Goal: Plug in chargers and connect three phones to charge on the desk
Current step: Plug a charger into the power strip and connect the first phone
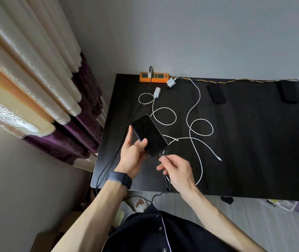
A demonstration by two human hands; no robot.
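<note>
My left hand [133,153] holds a black phone [149,135] by its lower left edge, screen up and dark, above the black desk [245,151]. My right hand [176,170] pinches the plug end of a black cable [106,166] right at the phone's bottom port. That cable runs from a white charger [150,74] plugged into the orange power strip [154,77]. Two white chargers [170,82] [157,92] lie unplugged on the desk with their white cables [199,113] looped loosely. Two more black phones [216,93] [289,91] lie at the back.
The desk stands against a grey wall, with curtains [36,88] to its left. A yellow-black cord [236,81] runs along the desk's back edge. Below the front edge are a slipper [140,204] and items on the floor at right [286,206].
</note>
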